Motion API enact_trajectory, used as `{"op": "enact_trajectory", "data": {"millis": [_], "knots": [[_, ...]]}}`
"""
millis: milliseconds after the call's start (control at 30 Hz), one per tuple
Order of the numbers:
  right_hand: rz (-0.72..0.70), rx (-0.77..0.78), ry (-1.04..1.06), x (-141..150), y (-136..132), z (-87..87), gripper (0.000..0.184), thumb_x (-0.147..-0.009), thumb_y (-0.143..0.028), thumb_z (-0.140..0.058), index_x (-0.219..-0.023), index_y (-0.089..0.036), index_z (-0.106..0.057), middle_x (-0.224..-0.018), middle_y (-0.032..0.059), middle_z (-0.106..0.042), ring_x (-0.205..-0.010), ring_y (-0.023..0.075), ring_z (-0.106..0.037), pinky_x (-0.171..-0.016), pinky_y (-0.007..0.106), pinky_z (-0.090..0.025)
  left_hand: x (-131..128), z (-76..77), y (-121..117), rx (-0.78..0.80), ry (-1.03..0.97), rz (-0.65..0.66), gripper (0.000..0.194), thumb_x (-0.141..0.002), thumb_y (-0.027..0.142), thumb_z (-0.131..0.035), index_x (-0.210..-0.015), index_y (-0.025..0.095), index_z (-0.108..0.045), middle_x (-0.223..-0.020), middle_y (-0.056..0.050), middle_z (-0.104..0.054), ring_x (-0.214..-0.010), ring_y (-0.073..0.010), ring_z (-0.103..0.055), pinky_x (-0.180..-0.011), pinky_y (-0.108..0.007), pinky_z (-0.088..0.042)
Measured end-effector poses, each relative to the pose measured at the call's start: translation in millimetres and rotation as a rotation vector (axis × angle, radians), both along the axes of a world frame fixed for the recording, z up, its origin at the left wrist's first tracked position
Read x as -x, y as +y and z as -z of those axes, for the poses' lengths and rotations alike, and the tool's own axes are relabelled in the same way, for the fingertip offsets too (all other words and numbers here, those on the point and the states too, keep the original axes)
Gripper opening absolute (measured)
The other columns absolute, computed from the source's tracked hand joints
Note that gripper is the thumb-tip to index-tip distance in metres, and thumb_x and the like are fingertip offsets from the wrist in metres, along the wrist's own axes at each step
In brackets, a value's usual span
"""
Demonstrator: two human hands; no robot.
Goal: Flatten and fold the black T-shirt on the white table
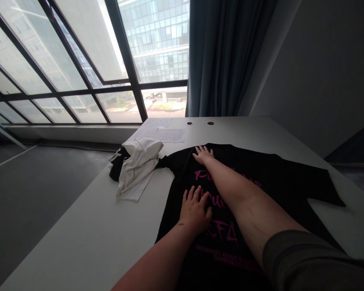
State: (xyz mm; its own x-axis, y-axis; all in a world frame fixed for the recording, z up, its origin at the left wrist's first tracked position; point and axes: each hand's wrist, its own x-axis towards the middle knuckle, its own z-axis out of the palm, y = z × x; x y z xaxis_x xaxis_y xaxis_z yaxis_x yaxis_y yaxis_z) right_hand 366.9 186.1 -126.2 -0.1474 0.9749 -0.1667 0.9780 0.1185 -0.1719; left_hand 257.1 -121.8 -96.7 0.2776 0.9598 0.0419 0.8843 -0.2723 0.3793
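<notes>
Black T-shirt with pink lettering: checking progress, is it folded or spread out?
Spread flat: the black T-shirt with pink lettering lies open on the white table, sleeves out.

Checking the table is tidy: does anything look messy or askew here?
Yes: a crumpled white garment lies heaped over a dark one at the table's left edge. The black T-shirt lies flat under both hands.

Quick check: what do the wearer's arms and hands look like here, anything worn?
Both hands bare: no gloves, rings or watch visible on the left hand or right hand. Left forearm bare, with a small dark mark near the wrist. Right upper arm wears a dark olive-grey sleeve.
</notes>
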Motion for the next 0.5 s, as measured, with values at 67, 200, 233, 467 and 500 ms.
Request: {"op": "enact_trajectory", "data": {"millis": [67, 200, 233, 467, 500], "knots": [[0.017, -0.017, 0.007, -2, 4, 2.3, 0.076, -0.104, -0.064, -0.017, -0.170, -0.029, -0.015, -0.178, 0.0038, -0.003, -0.163, 0.0300, -0.002, -0.127, 0.063, -0.003, 0, -1.0, 0, 0.006, 0.003, -0.001, 0.059, -0.099, 0.048, -0.053, -0.156, 0.031, -0.050, -0.171, -0.006, -0.034, -0.160, -0.0322, -0.025, -0.131, -0.059, -0.017], [-0.001, -0.055, 0.013, -5, 2, 2.7, 0.073, -0.105, -0.060, -0.017, -0.170, -0.028, -0.020, -0.178, 0.0044, -0.007, -0.163, 0.0310, -0.006, -0.127, 0.062, -0.007, 0, -2.4, 0, 0.008, 0.003, -0.005, 0.059, -0.099, 0.048, -0.053, -0.156, 0.032, -0.051, -0.171, -0.005, -0.035, -0.159, -0.0316, -0.025, -0.131, -0.058, -0.017], [-0.018, -0.075, 0.009, -7, -2, 2.3, 0.072, -0.105, -0.060, -0.018, -0.169, -0.028, -0.022, -0.178, 0.0049, -0.009, -0.163, 0.0313, -0.006, -0.128, 0.061, -0.007, 0, -2.6, 0, 0.008, 0.001, -0.006, 0.058, -0.099, 0.048, -0.053, -0.155, 0.032, -0.051, -0.171, -0.005, -0.035, -0.159, -0.0313, -0.025, -0.131, -0.058, -0.017], [-0.037, -0.364, -0.073, -104, -55, 0.5, 0.070, -0.106, -0.056, -0.020, -0.167, -0.024, -0.030, -0.176, 0.0089, -0.021, -0.162, 0.0316, -0.010, -0.128, 0.061, -0.010, 0, -1.1, 1, 0.002, 0.019, -0.004, 0.059, -0.099, 0.049, -0.052, -0.156, 0.033, -0.051, -0.171, -0.004, -0.036, -0.159, -0.0304, -0.025, -0.131, -0.057, -0.017], [-0.010, -0.385, -0.091, -134, -64, 0.8, 0.070, -0.106, -0.055, -0.020, -0.167, -0.024, -0.030, -0.175, 0.0095, -0.023, -0.161, 0.0313, -0.012, -0.127, 0.061, -0.010, 0, -1.1, 1, 0.002, 0.022, -0.004, 0.058, -0.100, 0.049, -0.052, -0.156, 0.033, -0.051, -0.171, -0.004, -0.036, -0.159, -0.0303, -0.025, -0.132, -0.056, -0.017]]}}
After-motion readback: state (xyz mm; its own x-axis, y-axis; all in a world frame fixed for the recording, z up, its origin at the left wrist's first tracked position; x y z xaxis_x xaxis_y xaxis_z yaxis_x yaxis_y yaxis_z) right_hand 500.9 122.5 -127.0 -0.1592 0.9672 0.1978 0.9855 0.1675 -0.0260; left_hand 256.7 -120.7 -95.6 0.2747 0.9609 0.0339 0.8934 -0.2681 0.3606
